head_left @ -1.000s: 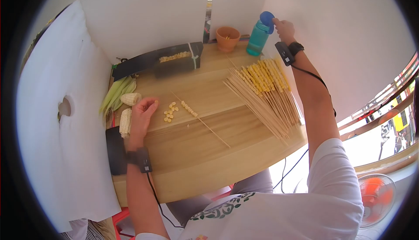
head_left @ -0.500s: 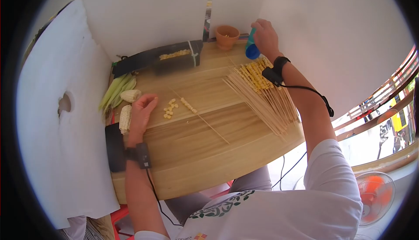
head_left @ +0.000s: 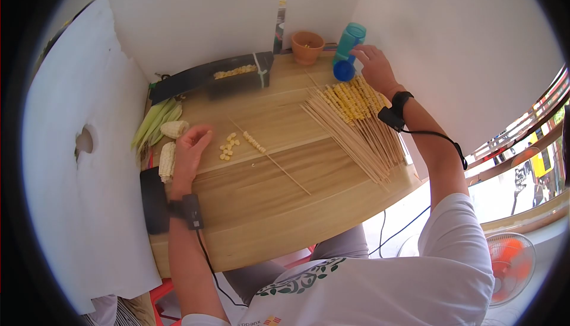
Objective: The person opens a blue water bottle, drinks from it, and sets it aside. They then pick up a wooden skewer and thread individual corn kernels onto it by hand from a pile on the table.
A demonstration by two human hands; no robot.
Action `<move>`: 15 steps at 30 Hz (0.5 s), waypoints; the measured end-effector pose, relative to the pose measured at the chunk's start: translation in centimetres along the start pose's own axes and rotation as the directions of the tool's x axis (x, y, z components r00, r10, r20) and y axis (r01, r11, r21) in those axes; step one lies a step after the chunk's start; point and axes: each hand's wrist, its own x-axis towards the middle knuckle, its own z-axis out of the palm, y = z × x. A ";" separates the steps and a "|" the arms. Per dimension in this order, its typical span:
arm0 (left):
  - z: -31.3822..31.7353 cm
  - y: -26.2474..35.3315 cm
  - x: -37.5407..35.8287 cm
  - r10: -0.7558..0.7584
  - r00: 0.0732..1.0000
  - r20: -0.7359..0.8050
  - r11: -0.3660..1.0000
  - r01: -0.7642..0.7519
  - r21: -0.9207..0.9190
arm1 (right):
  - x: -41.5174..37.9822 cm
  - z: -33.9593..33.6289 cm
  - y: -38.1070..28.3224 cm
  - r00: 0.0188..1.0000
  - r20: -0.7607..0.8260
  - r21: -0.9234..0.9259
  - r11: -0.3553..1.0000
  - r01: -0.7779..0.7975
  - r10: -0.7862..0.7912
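Right hand (head_left: 375, 65) hovers at far desk (head_left: 267, 207) edge, fingers loosely spread, empty, just beside teal bottle (head_left: 349, 42) and its blue cap (head_left: 344, 71). Left hand (head_left: 190, 151) rests curled, empty, near loose kernels (head_left: 228, 147) and half-loaded skewer (head_left: 270, 157), within easy reach.

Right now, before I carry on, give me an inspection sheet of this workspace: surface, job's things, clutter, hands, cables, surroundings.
Surface: wooden table, bare wood at the near edge.
Job's things: teal bottle with its blue cap hanging open; skewer pile, many loaded with corn; one part-loaded skewer; loose kernels.
Clutter: corn cobs, husks, black tray with kernels, terracotta pot.
Hands: right hand beside the bottle, fingers loose; left hand resting by the cobs, empty.
Cables: wrist-device cable along the right arm; another from the left wrist.
Surroundings: white boards, fan.
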 end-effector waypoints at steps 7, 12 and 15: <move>0.0 0.1 0.0 -0.002 1.000 0.012 1.000 0.001 0.007 | 0.6 1.7 -0.1 0.978 0.159 -0.078 0.986 0.146 -0.132; 0.2 0.7 -0.2 0.019 0.999 0.028 1.000 -0.019 0.014 | 2.4 2.2 -0.1 0.969 0.238 0.051 0.997 0.052 -0.063; 0.3 0.8 -0.3 0.004 1.000 0.021 1.000 -0.004 0.020 | 3.7 2.3 0.4 0.972 0.169 0.261 0.943 -0.205 0.164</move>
